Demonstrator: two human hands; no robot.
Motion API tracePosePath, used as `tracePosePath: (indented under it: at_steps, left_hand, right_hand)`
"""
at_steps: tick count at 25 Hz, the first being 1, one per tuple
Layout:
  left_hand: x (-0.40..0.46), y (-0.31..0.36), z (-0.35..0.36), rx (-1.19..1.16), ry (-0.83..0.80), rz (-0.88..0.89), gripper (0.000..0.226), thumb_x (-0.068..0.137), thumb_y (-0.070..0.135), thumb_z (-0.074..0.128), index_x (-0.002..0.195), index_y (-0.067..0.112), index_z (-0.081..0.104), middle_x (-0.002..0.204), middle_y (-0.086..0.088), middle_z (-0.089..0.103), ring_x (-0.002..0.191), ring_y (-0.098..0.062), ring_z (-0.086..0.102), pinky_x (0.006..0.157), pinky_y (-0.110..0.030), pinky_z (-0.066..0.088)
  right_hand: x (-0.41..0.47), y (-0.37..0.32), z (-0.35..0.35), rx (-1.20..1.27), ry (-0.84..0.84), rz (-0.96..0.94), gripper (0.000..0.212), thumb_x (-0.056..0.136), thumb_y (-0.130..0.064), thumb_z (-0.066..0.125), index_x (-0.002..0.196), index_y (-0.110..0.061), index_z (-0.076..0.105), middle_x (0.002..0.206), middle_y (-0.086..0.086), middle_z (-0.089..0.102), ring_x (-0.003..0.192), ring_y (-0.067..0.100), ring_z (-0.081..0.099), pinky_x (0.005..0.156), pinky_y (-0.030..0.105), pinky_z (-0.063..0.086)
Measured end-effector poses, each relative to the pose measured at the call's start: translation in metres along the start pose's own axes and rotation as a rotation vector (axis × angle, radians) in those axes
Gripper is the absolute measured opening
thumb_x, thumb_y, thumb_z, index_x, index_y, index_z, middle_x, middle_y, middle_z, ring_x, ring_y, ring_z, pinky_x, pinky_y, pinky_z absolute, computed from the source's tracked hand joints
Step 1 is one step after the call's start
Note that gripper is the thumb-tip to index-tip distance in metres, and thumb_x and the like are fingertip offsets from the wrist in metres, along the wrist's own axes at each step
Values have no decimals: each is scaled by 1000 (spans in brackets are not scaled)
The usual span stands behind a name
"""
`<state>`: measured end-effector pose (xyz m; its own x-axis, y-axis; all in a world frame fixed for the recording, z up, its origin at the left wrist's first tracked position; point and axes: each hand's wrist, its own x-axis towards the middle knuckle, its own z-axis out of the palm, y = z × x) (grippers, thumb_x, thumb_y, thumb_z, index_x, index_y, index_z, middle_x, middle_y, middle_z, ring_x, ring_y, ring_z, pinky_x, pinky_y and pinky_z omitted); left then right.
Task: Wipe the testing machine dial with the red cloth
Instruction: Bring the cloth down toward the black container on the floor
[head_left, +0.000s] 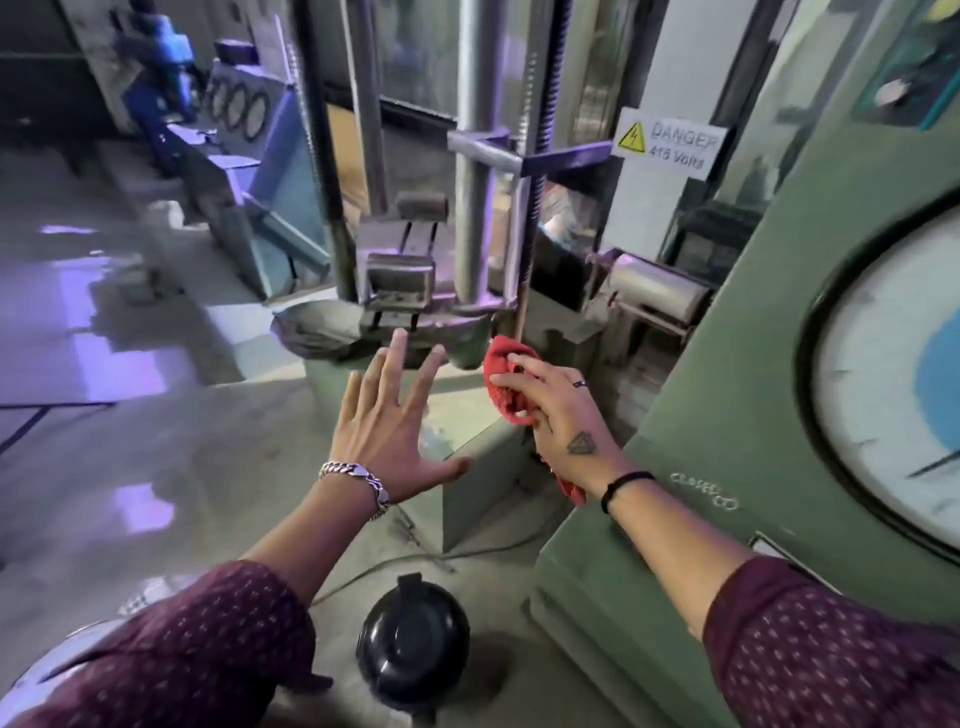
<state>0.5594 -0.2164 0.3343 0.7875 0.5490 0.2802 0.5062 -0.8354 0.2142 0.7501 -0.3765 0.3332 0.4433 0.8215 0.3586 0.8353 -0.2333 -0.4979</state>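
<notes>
The big round dial (893, 374) has a white face, a blue patch and a black rim, and it sits in the green machine cabinet (727, 415) at the right edge. My right hand (561, 415) is shut on the bunched red cloth (504, 379), held in the air well to the left of the dial and apart from it. A tail of the cloth hangs below my wrist. My left hand (389, 421) is held out flat with its fingers spread, holding nothing, in front of the machine's loading frame.
Steel columns and a threaded screw (530, 208) of the loading frame rise behind my hands over a grey base (374, 322). A "DANGER 415 Volts" sign (670, 145) hangs on the white pillar. A black round object (410, 639) stands on the floor below. Other machines (234, 130) stand at the far left.
</notes>
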Motion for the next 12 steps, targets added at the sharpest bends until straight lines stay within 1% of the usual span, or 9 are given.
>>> tracePosePath:
  at_steps: [1,4,5,6,9,12]
  left_hand:
    - [-10,-13,10,-11,-23,-19,146,61,93,70,173,46,-11,183,-3,-26,171,-39,2,136,-61,11]
    - [-46,-52,46,-39,-108,-74,146,63,88,75,173,46,-10,183,-5,-22,171,-38,2,136,-62,13]
    - [-57,-62,57,-53,-131,-92,145,63,88,75,173,45,-9,184,-5,-22,171,-38,2,136,-63,13]
    - [-69,-73,69,-68,-154,-112,145,63,89,74,174,45,-9,184,-5,-21,171,-38,2,136,-62,13]
    - [-101,-97,101,-103,-222,-169,145,64,95,69,173,46,-12,183,-4,-24,171,-39,1,136,-62,12]
    - [-131,-119,128,-107,-279,-238,143,63,98,62,173,45,-14,183,-5,-25,171,-39,1,136,-63,14]
  right_hand:
    - [-1,-2,22,11,-31,11,83,86,22,48,145,-30,74,166,1,58,135,38,50,122,49,44]
    - [-13,-6,89,44,-120,37,85,84,22,48,145,-31,74,165,2,59,134,37,52,120,38,41]
    - [-20,-5,106,53,-141,53,85,84,22,49,145,-31,74,165,1,60,132,37,52,119,38,42]
    - [-30,-4,125,63,-167,74,86,83,23,49,145,-32,74,165,0,60,131,36,53,119,39,44]
    - [-58,3,168,131,-212,142,86,81,27,47,143,-25,76,162,4,62,134,37,54,115,31,52]
    - [-86,9,203,187,-258,208,84,78,27,46,140,-20,79,159,9,63,133,41,55,113,36,57]
